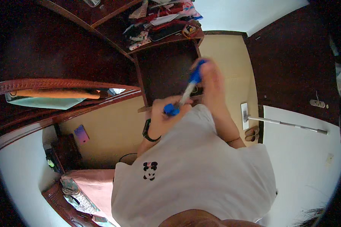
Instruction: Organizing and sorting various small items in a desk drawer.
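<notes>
Between my hands is a short rod (187, 93) with a pale, whitish shaft and a bright blue piece at each end. It slants from lower left to upper right in front of my chest, and motion blurs it. My right hand (214, 81) is closed round the upper blue end, its fingers smeared. My left hand (161, 118), with a dark watch band (147, 130) on its wrist, closes round the lower part, and the blue tip shows above its fingers. What kind of tool the rod is, I cannot make out.
A dark wooden cabinet shelf (166, 39) holds piled clothes ahead. Left stands another dark wooden unit with an orange item (55, 94). A flat mop (276, 121) and brown slippers (251, 133) are at the right. A pink-covered bed (96, 185) lies lower left; a purple flat object (82, 134) is on the floor.
</notes>
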### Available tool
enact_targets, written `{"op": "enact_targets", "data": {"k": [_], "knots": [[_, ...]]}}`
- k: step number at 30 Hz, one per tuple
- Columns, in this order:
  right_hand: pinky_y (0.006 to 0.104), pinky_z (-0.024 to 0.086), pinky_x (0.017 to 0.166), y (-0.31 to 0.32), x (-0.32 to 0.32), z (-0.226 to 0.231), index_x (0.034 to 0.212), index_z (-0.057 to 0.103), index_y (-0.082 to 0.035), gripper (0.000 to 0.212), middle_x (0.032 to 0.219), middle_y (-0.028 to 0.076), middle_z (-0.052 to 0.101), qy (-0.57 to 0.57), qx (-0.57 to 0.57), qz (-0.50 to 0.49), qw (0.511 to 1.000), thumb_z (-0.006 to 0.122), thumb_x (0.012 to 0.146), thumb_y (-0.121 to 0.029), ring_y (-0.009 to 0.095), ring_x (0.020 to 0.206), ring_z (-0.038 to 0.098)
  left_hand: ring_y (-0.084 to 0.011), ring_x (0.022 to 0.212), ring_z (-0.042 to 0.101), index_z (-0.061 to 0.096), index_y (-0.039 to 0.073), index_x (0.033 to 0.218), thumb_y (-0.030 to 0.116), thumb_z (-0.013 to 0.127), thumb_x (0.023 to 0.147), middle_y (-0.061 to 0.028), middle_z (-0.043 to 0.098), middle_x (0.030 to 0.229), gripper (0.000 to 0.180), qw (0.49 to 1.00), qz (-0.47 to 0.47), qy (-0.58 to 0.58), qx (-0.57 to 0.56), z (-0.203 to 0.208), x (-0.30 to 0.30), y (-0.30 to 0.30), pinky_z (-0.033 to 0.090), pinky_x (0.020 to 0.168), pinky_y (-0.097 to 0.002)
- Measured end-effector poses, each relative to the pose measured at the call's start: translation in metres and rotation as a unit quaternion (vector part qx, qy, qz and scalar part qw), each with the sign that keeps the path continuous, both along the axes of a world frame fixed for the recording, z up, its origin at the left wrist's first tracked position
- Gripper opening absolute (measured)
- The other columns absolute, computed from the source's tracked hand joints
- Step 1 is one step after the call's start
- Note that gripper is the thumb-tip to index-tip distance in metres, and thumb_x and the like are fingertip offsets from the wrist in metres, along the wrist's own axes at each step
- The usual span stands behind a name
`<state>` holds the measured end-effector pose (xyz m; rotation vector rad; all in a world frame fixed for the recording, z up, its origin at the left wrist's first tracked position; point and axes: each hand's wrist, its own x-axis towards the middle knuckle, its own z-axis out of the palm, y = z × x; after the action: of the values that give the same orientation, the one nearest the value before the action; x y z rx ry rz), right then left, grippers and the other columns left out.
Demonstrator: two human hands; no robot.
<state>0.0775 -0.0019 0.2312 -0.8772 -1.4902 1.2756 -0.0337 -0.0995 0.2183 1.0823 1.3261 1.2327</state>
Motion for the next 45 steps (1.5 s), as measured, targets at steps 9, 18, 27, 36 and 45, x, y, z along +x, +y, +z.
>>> {"op": "enact_targets", "data": {"k": [9, 18, 27, 36, 45], "knots": [[0.0170, 0.027, 0.034, 0.014, 0.009, 0.011, 0.086, 0.047, -0.006, 0.025, 0.062, 0.000, 0.046, 0.116, -0.134, -0.013, 0.984, 0.038, 0.087, -0.028, 0.004, 0.044, 0.038, -0.0032, 0.048, 0.045, 0.057, -0.002, 0.080, -0.002, 0.053, 0.073, -0.0029, 0.054, 0.064, 0.008, 0.990, -0.042, -0.086, 0.100, -0.016, -0.009, -0.002, 0.032, 0.043, -0.0168], [0.0184, 0.026, 0.028, 0.026, 0.000, -0.010, 0.082, 0.047, -0.005, 0.024, 0.058, 0.001, 0.044, 0.130, -0.254, 0.035, 0.958, 0.042, 0.085, -0.028, 0.007, 0.035, 0.038, -0.0029, 0.048, 0.044, 0.056, 0.000, 0.079, 0.003, 0.057, 0.073, -0.0008, 0.051, 0.058, 0.007, 0.990, 0.101, -0.096, 0.009, -0.015, -0.014, 0.011, 0.031, 0.041, -0.0168], [0.0175, 0.021, 0.028, 0.028, -0.011, -0.017, 0.082, 0.048, -0.006, 0.026, 0.058, 0.000, 0.042, 0.076, -0.203, -0.062, 0.974, 0.041, 0.085, -0.031, 0.004, 0.033, 0.031, -0.0018, 0.047, 0.042, 0.057, 0.001, 0.071, 0.005, 0.060, 0.073, 0.0022, 0.050, 0.054, 0.006, 0.999, 0.025, -0.046, -0.012, -0.024, -0.004, 0.019, 0.031, 0.040, -0.0175], [0.0145, 0.032, 0.034, 0.051, 0.014, -0.022, 0.094, 0.044, 0.002, 0.030, 0.070, 0.006, 0.040, 0.516, -0.502, 0.257, 0.645, 0.033, 0.088, -0.026, 0.008, 0.048, 0.036, -0.0036, 0.046, 0.043, 0.056, -0.001, 0.070, 0.001, 0.058, 0.072, 0.0004, 0.050, 0.054, 0.004, 0.995, 0.001, -0.091, 0.029, -0.009, -0.017, 0.002, 0.031, 0.041, -0.0178], [0.0161, 0.035, 0.039, 0.033, 0.007, -0.007, 0.092, 0.045, 0.000, 0.028, 0.066, 0.006, 0.041, 0.459, -0.467, 0.234, 0.718, 0.035, 0.088, -0.026, 0.010, 0.048, 0.038, -0.0037, 0.046, 0.040, 0.054, 0.000, 0.068, 0.002, 0.062, 0.067, 0.0005, 0.048, 0.053, 0.008, 0.994, -0.018, 0.006, 0.107, -0.003, -0.016, 0.002, 0.028, 0.042, -0.0184]]}}
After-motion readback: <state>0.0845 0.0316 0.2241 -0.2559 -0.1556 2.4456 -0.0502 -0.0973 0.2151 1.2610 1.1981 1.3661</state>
